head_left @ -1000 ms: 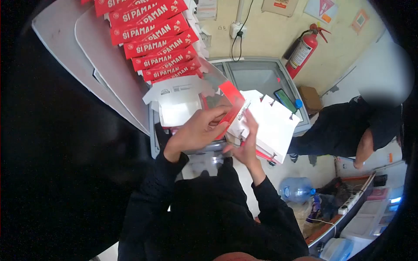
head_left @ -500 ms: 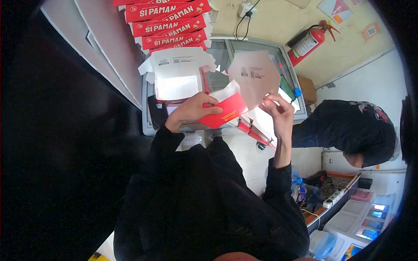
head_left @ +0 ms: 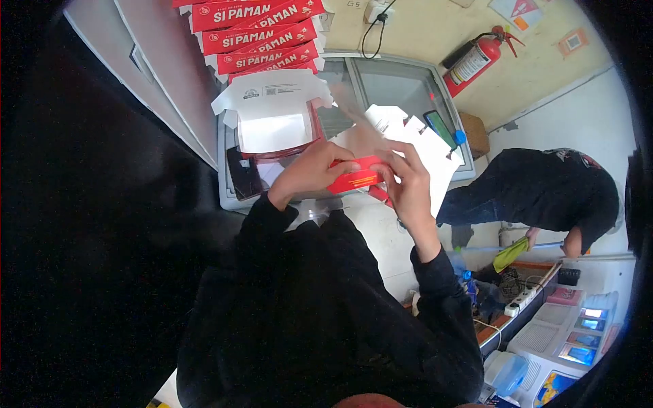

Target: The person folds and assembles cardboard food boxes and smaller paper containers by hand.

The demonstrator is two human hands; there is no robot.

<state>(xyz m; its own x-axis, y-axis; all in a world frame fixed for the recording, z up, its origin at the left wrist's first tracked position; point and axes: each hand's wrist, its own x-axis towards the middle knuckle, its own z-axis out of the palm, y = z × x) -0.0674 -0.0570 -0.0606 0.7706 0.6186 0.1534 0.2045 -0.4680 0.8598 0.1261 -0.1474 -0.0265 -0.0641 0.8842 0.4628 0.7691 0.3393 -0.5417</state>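
Holding a red carton (head_left: 355,178) between them, the left hand (head_left: 309,170) and right hand (head_left: 408,180) meet over the near edge of the freezer (head_left: 401,85). The left thumb presses on the red panel, the other fingers mostly hidden behind it; the right thumb and fingertips pinch the opposite end. A pale, blurred flap (head_left: 364,139) rises from the carton, screening part of the glass. Beside the left hand stands an open box (head_left: 275,129), white inside, with the "SI PAMAN" stack (head_left: 262,34) behind it and a tall white panel (head_left: 160,75) bounding that side. White blanks (head_left: 435,156) lie just beyond the right hand, which partly covers them; a green item (head_left: 441,129) and a blue cap (head_left: 460,137) rest near their far corner. An extinguisher (head_left: 471,66) hangs on the wall, above a brown box (head_left: 474,136). Farther right, a person (head_left: 551,187) in dark clothing bends forward, a green cloth (head_left: 510,255) near one hand.
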